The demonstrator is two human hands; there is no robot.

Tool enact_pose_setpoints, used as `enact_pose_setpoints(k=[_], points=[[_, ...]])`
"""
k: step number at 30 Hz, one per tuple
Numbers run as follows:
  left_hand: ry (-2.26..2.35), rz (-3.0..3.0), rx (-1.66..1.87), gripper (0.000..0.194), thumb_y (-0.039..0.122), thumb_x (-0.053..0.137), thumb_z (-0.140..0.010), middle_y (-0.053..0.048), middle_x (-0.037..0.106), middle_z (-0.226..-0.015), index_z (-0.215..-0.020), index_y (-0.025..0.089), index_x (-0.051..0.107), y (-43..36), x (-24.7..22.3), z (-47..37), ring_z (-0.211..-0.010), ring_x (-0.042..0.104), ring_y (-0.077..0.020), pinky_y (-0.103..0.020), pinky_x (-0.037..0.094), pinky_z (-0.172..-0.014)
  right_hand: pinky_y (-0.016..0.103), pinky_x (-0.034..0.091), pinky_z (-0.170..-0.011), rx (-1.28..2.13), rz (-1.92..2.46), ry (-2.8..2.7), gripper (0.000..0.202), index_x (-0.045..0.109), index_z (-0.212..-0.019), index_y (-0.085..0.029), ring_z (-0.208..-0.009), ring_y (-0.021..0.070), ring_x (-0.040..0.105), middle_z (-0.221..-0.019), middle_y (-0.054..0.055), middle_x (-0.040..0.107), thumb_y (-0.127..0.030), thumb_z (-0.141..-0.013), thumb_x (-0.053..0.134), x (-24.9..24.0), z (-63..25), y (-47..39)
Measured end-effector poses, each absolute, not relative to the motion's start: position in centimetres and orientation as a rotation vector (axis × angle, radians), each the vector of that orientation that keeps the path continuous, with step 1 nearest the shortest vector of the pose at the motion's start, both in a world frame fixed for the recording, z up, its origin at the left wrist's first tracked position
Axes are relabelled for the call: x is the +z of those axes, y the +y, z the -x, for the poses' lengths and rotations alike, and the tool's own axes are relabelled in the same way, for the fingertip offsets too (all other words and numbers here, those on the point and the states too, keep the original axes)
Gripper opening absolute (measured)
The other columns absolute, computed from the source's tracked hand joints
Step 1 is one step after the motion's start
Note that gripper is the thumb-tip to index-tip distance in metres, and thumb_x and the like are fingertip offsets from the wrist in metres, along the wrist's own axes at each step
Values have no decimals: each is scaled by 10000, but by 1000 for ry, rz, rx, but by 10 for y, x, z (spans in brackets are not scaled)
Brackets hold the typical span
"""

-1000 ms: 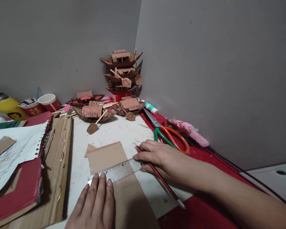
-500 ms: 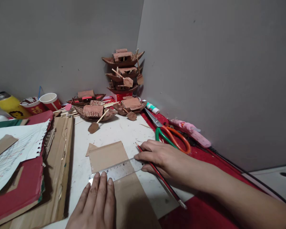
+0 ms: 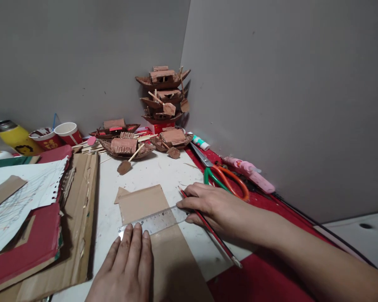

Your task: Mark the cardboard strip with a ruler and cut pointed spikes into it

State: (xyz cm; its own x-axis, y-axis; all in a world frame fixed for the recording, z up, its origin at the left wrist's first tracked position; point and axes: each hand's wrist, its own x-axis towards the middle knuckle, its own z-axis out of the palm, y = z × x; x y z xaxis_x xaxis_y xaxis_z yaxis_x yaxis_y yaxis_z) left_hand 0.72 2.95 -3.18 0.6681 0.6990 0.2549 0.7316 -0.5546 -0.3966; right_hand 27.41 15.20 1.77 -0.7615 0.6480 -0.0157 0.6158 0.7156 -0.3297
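Observation:
A clear ruler point(image 3: 159, 221) lies slantwise across a strip of brown cardboard point(image 3: 145, 200). My left hand point(image 3: 126, 264) rests flat, fingers stretched out, its fingertips at the ruler's left end and on the cardboard. At the ruler's right end, the fingers of my right hand point(image 3: 208, 207) touch it. That same hand holds a dark red pencil point(image 3: 212, 233), its sharp tip pointing away from me and its blunt end towards me. Beneath the strip's far left corner, a small pointed piece of cardboard point(image 3: 121, 193) sticks out.
Scissors point(image 3: 219, 172) with green and orange handles lie beyond my right hand, near a pink glue gun point(image 3: 252, 172). Model boats point(image 3: 124, 147) stand at the back, several stacked in the corner. Cardboard sheets point(image 3: 78, 218) and paper point(image 3: 19, 209) are piled left, before paper cups point(image 3: 68, 133).
The view has shifted slightly. Both hands, the ruler, the pencil and the cardboard keep their places relative to each other.

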Motion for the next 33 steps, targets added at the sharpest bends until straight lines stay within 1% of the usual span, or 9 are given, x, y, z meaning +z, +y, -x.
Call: enact_pose_setpoints(k=[2,6,9,11,14,17,20,24,33], points=[[-1157,2447,-107,709,588,470,-878,-239,608,-1318,-1334,50,550,29,-31,-9,-1192,598,-347,-385,512,-915,413,482,-877,513,1011,-2805,260,690,-1148,-199,-1014,263,588,-1074,131,636,-280,-918,600,19,-277,153],[-1221,2527,-40,758,593,503,-844,-277,574,-1333,-1338,20,544,28,-25,-15,-1192,594,-387,-426,524,-911,407,452,-991,676,961,-2599,376,606,-1294,-186,-1141,248,585,-1206,126,652,-345,-973,492,29,-277,152],[-1326,2585,35,755,539,538,-828,-281,515,-1385,-1379,23,506,28,-19,-19,-1242,547,-401,-443,511,-949,372,477,-939,847,972,-2420,401,605,-1306,-192,-1051,220,629,-1134,103,690,-374,-1002,416,41,-260,147],[-1413,2626,70,741,484,553,-821,-280,477,-1413,-1402,29,481,27,-16,-21,-1281,504,-406,-458,491,-979,335,485,-886,962,864,-2431,390,657,-1229,-188,-969,200,635,-1062,90,698,-388,-1005,409,46,-240,144],[-1528,2684,100,729,442,549,-818,-277,422,-1446,-1417,37,462,27,-10,-25,-1323,450,-411,-493,460,-1015,281,480,-754,1113,721,-2433,406,713,-1003,-143,-772,157,598,-825,53,662,-388,-1009,389,46,-206,145],[-1606,2724,141,723,452,527,-821,-294,394,-1443,-1396,16,483,28,-4,-29,-1324,433,-433,-532,450,-1017,234,462,-692,1418,697,-2275,220,670,-872,-151,-725,124,563,-767,3,622,-278,-949,507,36,-178,149],[-1608,2737,139,729,486,483,-842,-316,410,-1414,-1364,-21,506,30,-1,-31,-1306,443,-450,-546,459,-1000,204,444,-613,1631,805,-2100,43,631,-841,-154,-647,99,532,-733,-25,598,-164,-848,590,23,-162,151],[-1542,2713,48,718,454,504,-831,-305,428,-1416,-1378,-12,493,28,-6,-30,-1303,464,-431,-520,474,-992,197,410,-568,1591,929,-2062,54,581,-774,-158,-619,96,511,-676,-38,571,-105,-781,590,15,-155,152],[-1568,2722,92,725,430,527,-807,-305,422,-1420,-1387,-3,485,29,-9,-29,-1301,463,-430,-515,469,-1003,218,412,-614,1572,842,-2156,131,530,-702,-165,-634,95,496,-667,-45,542,-73,-790,560,14,-151,156]])
